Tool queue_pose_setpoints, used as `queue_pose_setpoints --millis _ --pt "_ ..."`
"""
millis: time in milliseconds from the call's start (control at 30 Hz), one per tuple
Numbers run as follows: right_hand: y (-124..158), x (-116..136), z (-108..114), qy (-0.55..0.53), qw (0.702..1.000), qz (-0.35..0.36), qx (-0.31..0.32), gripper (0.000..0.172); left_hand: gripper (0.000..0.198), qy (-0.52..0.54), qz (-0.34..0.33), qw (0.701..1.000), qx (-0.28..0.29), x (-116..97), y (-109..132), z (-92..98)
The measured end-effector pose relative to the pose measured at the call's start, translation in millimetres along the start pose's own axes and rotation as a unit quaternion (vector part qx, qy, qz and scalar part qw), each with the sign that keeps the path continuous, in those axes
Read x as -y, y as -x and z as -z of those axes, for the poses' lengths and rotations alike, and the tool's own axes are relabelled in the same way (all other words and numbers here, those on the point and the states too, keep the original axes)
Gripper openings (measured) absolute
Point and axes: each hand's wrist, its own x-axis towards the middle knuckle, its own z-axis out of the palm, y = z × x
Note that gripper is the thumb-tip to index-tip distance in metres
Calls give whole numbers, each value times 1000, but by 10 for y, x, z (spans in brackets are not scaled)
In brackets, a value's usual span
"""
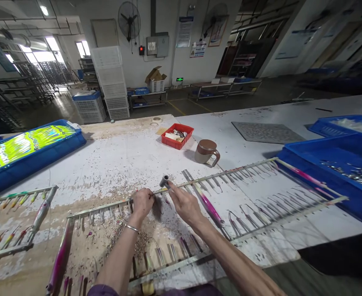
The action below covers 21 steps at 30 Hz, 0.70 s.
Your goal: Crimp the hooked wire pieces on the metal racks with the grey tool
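Note:
A long metal rack frame [107,205] with rows of small hooks and purple-tinted crossbars lies across the table. My left hand [142,203], a bracelet at its wrist, is closed at the frame's far rail; what its fingertips pinch is hidden. Just to the right, my right hand [184,202] is closed round a short grey metal tube [164,181], whose open end tilts up above that rail. Thin hooked wires [251,216] stick out along both rails. Crumbs of coating [122,230] are scattered beneath and around my left forearm.
A brown mug [206,151] and a red tray [177,136] stand beyond the frame. Blue bins [329,154] with metal pieces are at right, a blue tray [34,164] of bright packets at left. Another hook frame [42,213] lies left; a grey textured mat [265,132] lies farther back.

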Motion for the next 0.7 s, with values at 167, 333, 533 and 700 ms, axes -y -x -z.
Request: queue_pose_setpoints --millis 167,333,533,700 --pt "-18 17 -102 23 999 -18 19 48 15 0 0 1000 -1 -14 18 12" --pt "-28 30 -59 33 999 -21 20 46 15 -1 -9 1000 -6 11 15 -20" --pt "-35 45 -105 39 997 -45 58 47 16 9 -11 1000 -14 22 8 -55" --pt "-50 51 -47 25 997 -40 53 46 17 16 -14 1000 -18 23 14 -67"
